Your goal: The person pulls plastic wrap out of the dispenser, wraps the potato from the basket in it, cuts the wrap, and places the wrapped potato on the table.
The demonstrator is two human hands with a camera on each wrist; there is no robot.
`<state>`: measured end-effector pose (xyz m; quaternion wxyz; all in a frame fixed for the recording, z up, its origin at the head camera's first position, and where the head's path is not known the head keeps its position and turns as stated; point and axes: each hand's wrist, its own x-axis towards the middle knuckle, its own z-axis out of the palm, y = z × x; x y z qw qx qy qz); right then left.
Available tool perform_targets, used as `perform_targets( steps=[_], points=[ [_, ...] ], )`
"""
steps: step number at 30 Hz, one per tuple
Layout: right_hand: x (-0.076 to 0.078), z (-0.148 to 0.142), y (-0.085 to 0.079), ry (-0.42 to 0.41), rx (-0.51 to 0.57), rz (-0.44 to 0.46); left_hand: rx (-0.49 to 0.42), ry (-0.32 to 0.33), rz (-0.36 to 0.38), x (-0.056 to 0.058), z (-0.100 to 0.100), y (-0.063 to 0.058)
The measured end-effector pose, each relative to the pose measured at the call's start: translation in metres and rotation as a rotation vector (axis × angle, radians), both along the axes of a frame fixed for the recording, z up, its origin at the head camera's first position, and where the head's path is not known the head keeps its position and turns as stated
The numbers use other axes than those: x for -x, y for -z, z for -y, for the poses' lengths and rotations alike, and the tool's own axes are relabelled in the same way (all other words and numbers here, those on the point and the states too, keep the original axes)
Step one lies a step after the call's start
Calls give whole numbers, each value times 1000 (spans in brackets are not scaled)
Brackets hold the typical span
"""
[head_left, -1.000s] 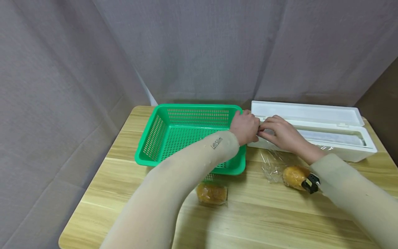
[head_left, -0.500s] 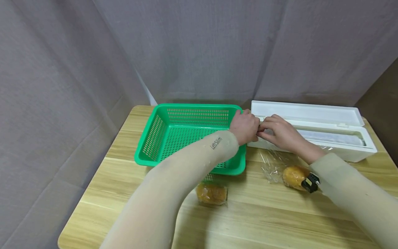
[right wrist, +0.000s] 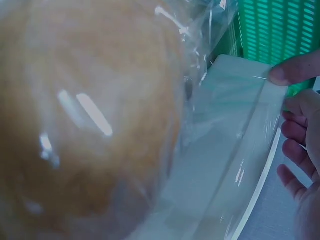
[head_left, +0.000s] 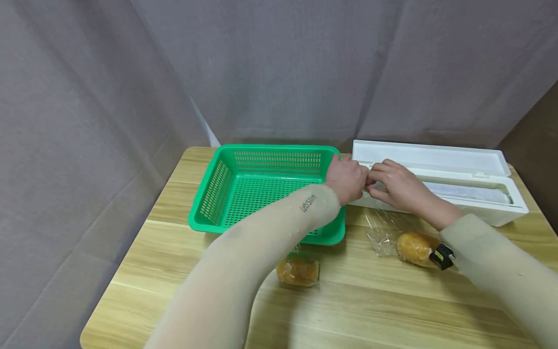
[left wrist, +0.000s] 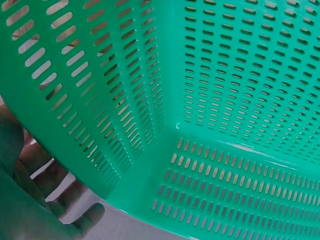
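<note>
My left hand (head_left: 348, 179) is at the left end of a white cling film box (head_left: 466, 209), beside the green basket's rim. Its fingers curve down; what they touch is hidden. Close to it, my right hand (head_left: 398, 188) pinches the cling film at that same end, thumb and fingers nearly together. Clear cling film (head_left: 381, 230) runs from the box down to a bread roll (head_left: 413, 246) on the table, partly hidden by a black wrist mount. In the right wrist view the wrapped roll (right wrist: 90, 120) fills the left side, and film stretches over the box front (right wrist: 215, 155).
The green plastic basket (head_left: 198, 213) stands left of the box. A wrapped bread roll (head_left: 298, 271) lies before it on the wooden table (head_left: 370, 310). Behind the box its white lid (head_left: 427, 156) is raised; a film roll (head_left: 466, 192) lies inside. A grey curtain (head_left: 279, 72) hangs behind.
Both hands have shifted slightly to the right along the left end of the box. The basket, box and both rolls stay in place.
</note>
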<state>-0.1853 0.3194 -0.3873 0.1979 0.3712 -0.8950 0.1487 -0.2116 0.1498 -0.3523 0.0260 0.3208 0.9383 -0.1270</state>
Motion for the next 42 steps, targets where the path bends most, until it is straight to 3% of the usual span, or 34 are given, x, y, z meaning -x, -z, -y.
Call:
perform_targets(
  steps=[16,25,31,38,42],
  points=[
    [-7,-28,-13,-54,-95,-25,19,35,-35,-5,-15,-4],
    [-20,-65,-24,-68,-224,-54,10,54,-67,-5,-12,0],
    [-33,-95,-34,-27,-357,-47,-9,75,-71,-4,-10,1],
    [-35,-108,-40,-106,-388,-127,-21,59,-62,-3,-7,0],
    [-35,-111,-43,-117,-439,-117,-23,61,-60,-4,-8,-1]
  ],
)
